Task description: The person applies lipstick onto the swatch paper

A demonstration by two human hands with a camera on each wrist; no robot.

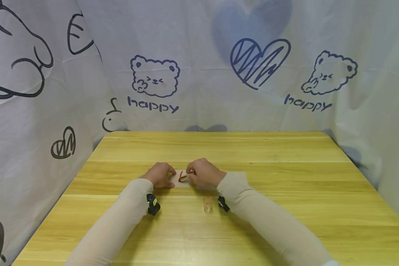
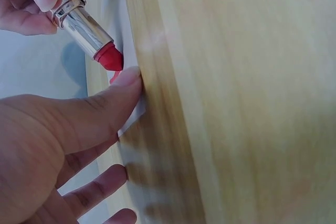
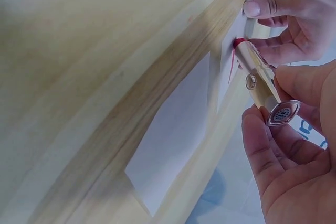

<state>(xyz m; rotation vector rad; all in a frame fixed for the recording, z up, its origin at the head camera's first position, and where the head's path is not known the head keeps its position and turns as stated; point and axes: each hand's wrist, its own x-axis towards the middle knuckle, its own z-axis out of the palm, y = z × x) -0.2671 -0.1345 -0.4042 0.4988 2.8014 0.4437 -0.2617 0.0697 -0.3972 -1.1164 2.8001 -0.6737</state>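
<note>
Both forearms are covered by close-fitting beige sleeves (image 1: 119, 218) reaching to the wrists. A small black camera unit with yellow detail (image 1: 152, 204) is strapped under the left wrist; a similar black unit (image 1: 223, 204) sits at the right wrist. Hands are bare; no rings visible.

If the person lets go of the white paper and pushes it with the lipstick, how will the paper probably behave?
The white paper looks thin and lies flat, so it is probably light and floppy and would likely slide on the smooth wooden table. The left hand presses it down, which suggests it shifts easily. The lipstick, held by the right hand, has a soft tip that may smear rather than push.
</note>
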